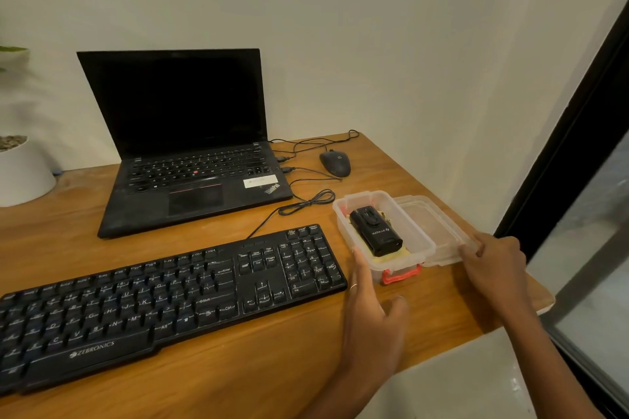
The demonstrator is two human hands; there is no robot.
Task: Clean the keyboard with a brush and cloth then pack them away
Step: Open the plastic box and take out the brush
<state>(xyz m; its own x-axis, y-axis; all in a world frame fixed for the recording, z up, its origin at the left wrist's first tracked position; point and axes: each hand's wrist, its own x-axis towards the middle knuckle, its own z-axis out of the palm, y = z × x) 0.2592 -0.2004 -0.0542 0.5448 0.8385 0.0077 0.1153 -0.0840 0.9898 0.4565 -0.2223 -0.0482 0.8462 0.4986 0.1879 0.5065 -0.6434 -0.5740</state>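
On one desk (238, 367), one keyboard (163, 306), one box (384, 238); left grip (371, 313) wide, right grip (493, 258) pinching one lid (432, 228)

Hands (374, 313) flank open box (381, 269) beside keyboard (163, 303).

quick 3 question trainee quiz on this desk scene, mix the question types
1. True or false: the clear lid is fitted on the plastic box.
2. Which hand touches the lid? A) left B) right
3. Fill in: the black gadget lies inside the ____.

Key:
1. False; it lies beside the box, under the right hand.
2. B; the left hand rests against the box's near side, by the keyboard.
3. Box.
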